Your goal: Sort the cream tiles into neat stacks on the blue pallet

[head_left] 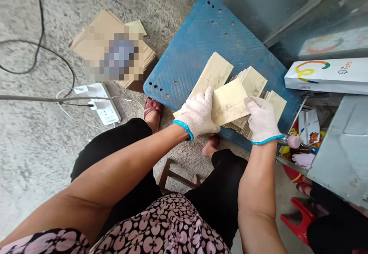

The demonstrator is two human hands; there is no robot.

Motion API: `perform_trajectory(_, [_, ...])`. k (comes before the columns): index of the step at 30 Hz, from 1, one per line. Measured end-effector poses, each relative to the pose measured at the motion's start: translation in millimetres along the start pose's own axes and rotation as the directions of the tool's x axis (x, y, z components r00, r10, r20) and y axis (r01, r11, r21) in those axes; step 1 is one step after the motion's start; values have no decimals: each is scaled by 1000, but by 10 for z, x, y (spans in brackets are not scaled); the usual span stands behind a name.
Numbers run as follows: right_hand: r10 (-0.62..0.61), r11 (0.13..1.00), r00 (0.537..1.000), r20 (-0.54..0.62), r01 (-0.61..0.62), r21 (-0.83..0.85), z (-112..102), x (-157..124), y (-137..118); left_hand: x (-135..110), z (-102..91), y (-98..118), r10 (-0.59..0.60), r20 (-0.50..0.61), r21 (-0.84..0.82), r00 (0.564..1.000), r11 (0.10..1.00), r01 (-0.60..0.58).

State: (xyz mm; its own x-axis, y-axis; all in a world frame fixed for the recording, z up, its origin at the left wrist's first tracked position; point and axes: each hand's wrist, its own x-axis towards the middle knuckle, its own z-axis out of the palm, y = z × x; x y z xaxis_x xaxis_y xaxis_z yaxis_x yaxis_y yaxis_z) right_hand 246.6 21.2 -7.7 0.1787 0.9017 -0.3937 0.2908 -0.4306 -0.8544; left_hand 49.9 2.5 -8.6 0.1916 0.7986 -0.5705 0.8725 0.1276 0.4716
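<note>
Above the ridged blue plastic board (pixel 201 43), both white-gloved hands clasp one pale rectangular card sheet (pixel 230 102), long axis running left hand (pixel 198 114) to right hand (pixel 261 118) (fanned stack underneath).

Both hands wear white knit gloves with blue cuffs: left hand (pixel 198 113), right hand (pixel 262 119). Arms bare. Black trousers (pixel 126 143), a black top with pink flowers (pixel 161 227), red sandal (pixel 151 107).

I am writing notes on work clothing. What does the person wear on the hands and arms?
Both the left hand and right hand wear white knitted gloves, slightly soiled, each with a blue cuff edge at the wrist. The forearms are bare, without sleeves, watch or markings.
</note>
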Motion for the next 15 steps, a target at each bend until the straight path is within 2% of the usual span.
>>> perform_trajectory(2, [44,999,999,28,-44,25,-14,43,14,47,78,60,-26,-19,27,999,999,26])
perform_trajectory(5, [109,992,994,20,-110,67,-34,58,34,138,157,147,-5,-49,62,999,998,8])
perform_trajectory(8, [109,992,994,-9,-108,71,-78,45,62,220,220,232,-5,-43,74,999,997,8])
perform_trajectory(11, [116,989,993,11,-117,89,-126,43,90,273,273,290,-15,-33,75,999,997,17])
perform_trajectory(13, [114,982,993,26,-116,151,-145,58,96,293,286,302,-28,-27,62,999,998,29])
perform_trajectory(15, [102,966,995,-9,-97,239,-169,82,93,306,267,288,-61,-12,36,998,997,62])
